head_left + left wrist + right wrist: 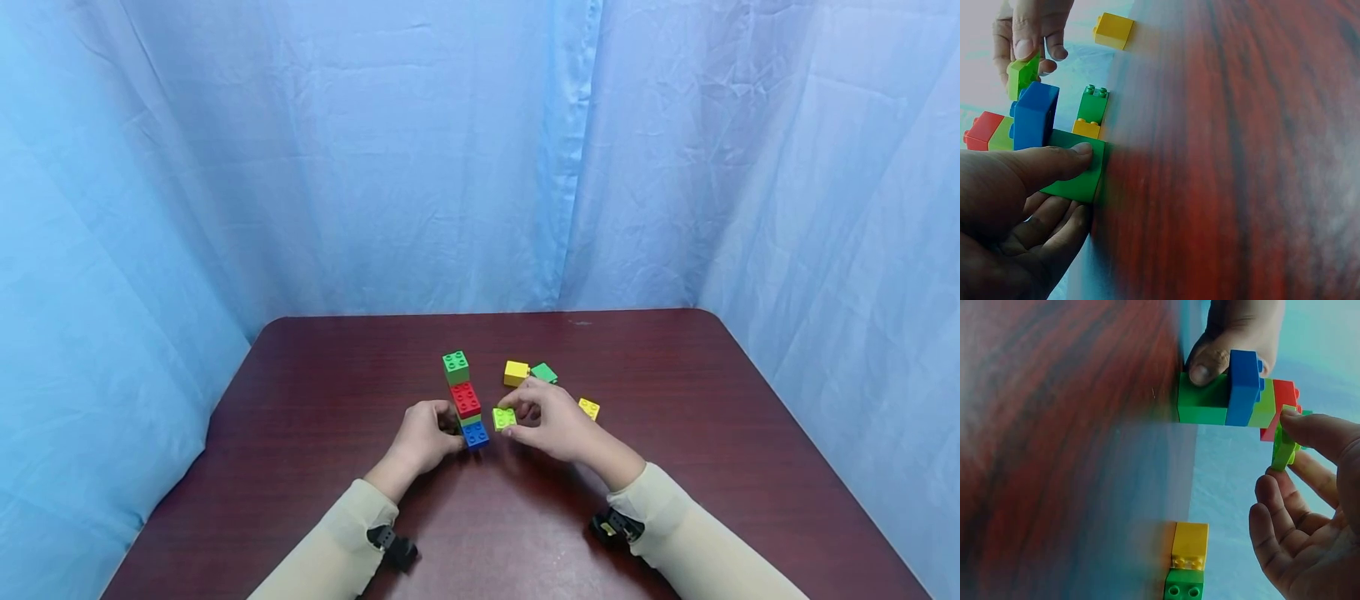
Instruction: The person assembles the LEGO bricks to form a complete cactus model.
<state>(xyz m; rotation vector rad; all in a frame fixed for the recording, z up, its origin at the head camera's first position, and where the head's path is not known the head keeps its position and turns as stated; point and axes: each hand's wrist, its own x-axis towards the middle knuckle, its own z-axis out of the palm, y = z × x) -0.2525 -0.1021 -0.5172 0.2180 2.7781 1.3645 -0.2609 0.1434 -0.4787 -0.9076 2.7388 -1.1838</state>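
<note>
A small tower of toy building blocks stands on the table, with a green block (1072, 184) at its base. Above that come a blue block (476, 435), a lime block (1001, 135), a red block (466, 400) and another green block (455, 367). The left hand (424, 435) grips the base block, its thumb against the near side. Between thumb and fingertips, the right hand (551, 421) pinches a loose lime block (504, 418), held studs up just right of the tower. In the right wrist view this pinched lime block (1283, 447) overlaps the red one.
Behind the right hand lie a yellow block (515, 373) and a green block (544, 372) side by side. Another yellow block (589, 408) is near the right wrist. Blue curtains (420, 167) hang around the dark red-brown table (337, 358).
</note>
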